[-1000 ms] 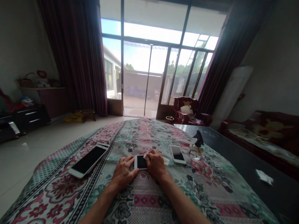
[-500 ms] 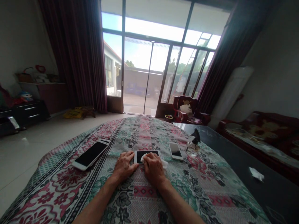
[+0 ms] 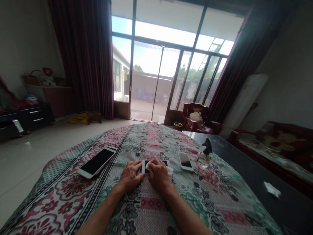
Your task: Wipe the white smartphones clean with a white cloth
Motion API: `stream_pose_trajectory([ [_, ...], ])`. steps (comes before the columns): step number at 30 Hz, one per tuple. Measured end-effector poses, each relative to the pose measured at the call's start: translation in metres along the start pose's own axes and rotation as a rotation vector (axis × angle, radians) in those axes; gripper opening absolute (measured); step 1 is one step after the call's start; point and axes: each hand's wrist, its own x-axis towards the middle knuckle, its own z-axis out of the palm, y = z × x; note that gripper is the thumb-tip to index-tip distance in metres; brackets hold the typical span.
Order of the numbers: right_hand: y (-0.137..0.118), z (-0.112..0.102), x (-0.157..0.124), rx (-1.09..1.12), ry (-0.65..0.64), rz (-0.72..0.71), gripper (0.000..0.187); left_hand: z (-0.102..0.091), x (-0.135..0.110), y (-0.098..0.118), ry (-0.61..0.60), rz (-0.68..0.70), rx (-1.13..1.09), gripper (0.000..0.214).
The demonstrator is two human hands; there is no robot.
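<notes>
A white phone with a dark screen [image 3: 166,162] lies flat on the flowered cloth [image 3: 146,209] in front of me. My left hand [image 3: 130,176] rests flat at the phone's left end, fingers touching its edge. My right hand [image 3: 158,173] lies over the screen, fingers pressed on a white wipe [image 3: 170,170] that sticks out at the hand's right side. Most of the phone is hidden under my hands.
A large white phone [image 3: 96,162] lies to the left, a small white phone [image 3: 186,161] to the right, beside a small glass bottle with a black top [image 3: 205,154]. A dark glass table [image 3: 246,176] with a crumpled wipe [image 3: 272,189] adjoins the cloth on the right.
My right hand has slid the wipe leftward across the screen, from the phone's right end towards its left. My left hand stays at the left edge. The camera shifted slightly.
</notes>
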Motion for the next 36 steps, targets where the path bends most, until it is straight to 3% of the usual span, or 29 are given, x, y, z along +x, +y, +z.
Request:
stream_pose_trajectory([
  [12, -0.002, 0.019, 0.032, -0.015, -0.036, 0.044, 0.022, 0.006, 0.002, -0.003, 0.079, -0.011, -0.047, 0.036],
  [19, -0.003, 0.014, 0.016, 0.067, -0.009, -0.064, 0.017, 0.004, 0.002, -0.008, 0.069, 0.003, -0.073, 0.035],
  [28, -0.011, 0.007, -0.01, 0.169, 0.037, -0.081, 0.019, 0.001, 0.002, -0.01, 0.066, 0.028, -0.105, 0.039],
  [36, -0.013, 0.012, 0.002, 0.096, 0.019, -0.056, 0.017, 0.006, 0.006, -0.009, 0.157, -0.062, -0.095, 0.025],
])
